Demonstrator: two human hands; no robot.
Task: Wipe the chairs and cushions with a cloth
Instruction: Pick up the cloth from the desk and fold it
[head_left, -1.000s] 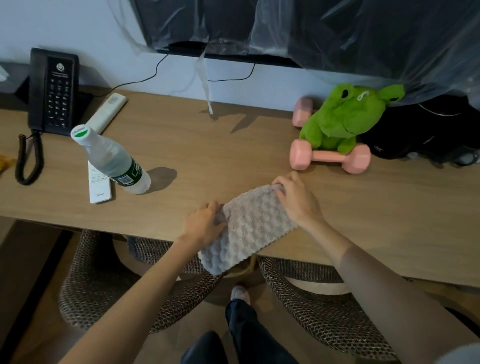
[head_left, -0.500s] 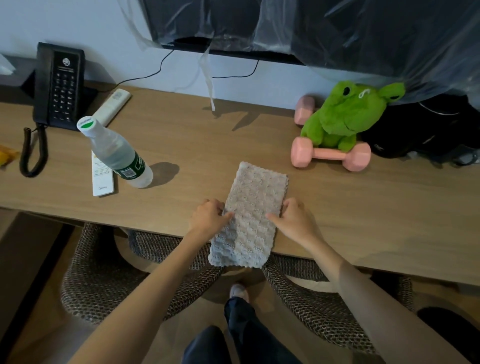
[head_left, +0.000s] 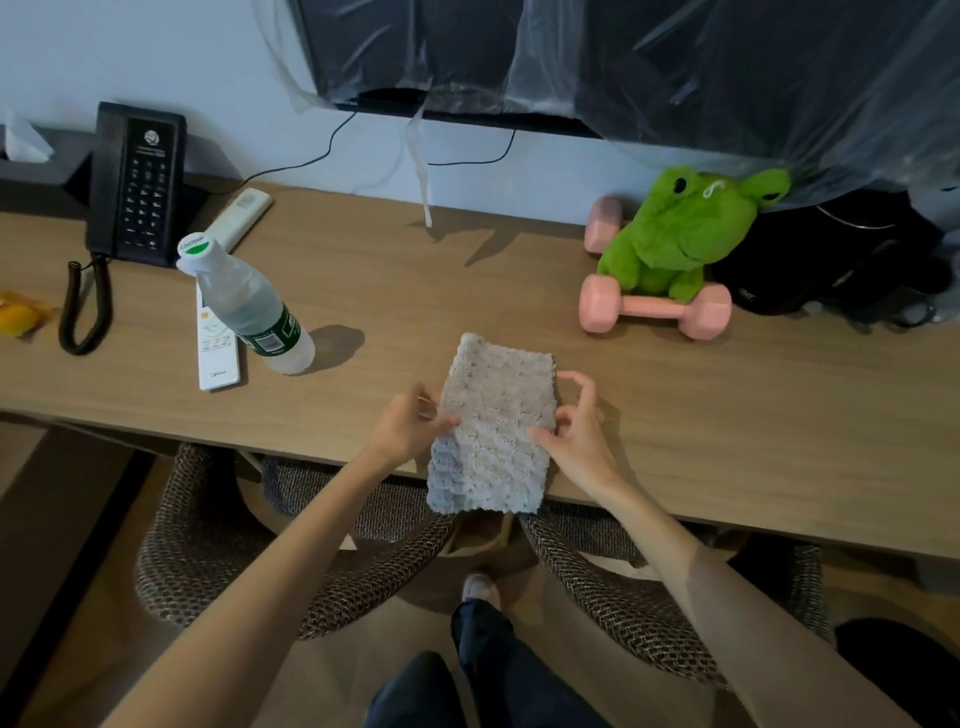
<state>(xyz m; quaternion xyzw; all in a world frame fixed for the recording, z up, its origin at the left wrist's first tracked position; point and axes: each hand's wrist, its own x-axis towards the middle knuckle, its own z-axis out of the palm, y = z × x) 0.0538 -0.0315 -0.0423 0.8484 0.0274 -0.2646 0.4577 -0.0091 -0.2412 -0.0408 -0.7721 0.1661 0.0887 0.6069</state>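
Desk (head_left: 441, 291) bare beyond cloth (head_left: 493, 426), between bottle (head_left: 249, 306) and dumbbell (head_left: 654, 309) (frog (head_left: 680, 228) behind).

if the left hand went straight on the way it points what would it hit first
The grey cloth: the left hand points right across the desk and pinches its left edge; beyond that, probably the right hand.
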